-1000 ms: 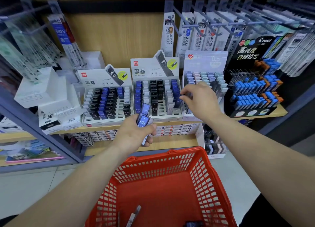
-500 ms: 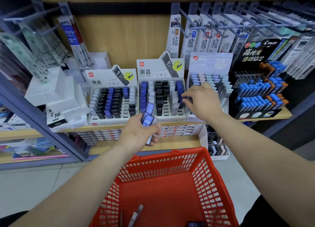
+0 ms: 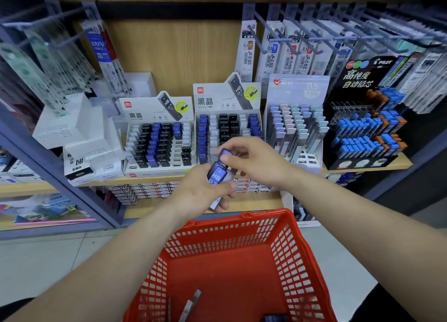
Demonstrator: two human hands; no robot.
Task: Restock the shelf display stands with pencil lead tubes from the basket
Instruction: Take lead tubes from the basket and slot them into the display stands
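My left hand (image 3: 205, 191) grips a small bunch of blue HB 0.7 lead tubes (image 3: 217, 175) in front of the shelf edge. My right hand (image 3: 251, 160) pinches the blue cap of the topmost tube (image 3: 225, 155) in that bunch. Behind the hands stand two white display stands: the left stand (image 3: 158, 142) and the middle stand (image 3: 228, 130), both holding black, blue and white tubes. The red basket (image 3: 285, 244) sits below my arms, with a few loose tubes (image 3: 191, 304) on its bottom.
A pastel-tube stand (image 3: 296, 128) and a black Pilot stand (image 3: 367, 128) with blue tubes are on the right of the wooden shelf (image 3: 362, 168). White boxes (image 3: 79, 137) are stacked at left. Hanging refill packs (image 3: 278, 53) on metal hooks jut out above.
My right hand has come back from the middle stand's right side to the bunch in my left hand and now pinches the top tube. The left hand has barely moved.
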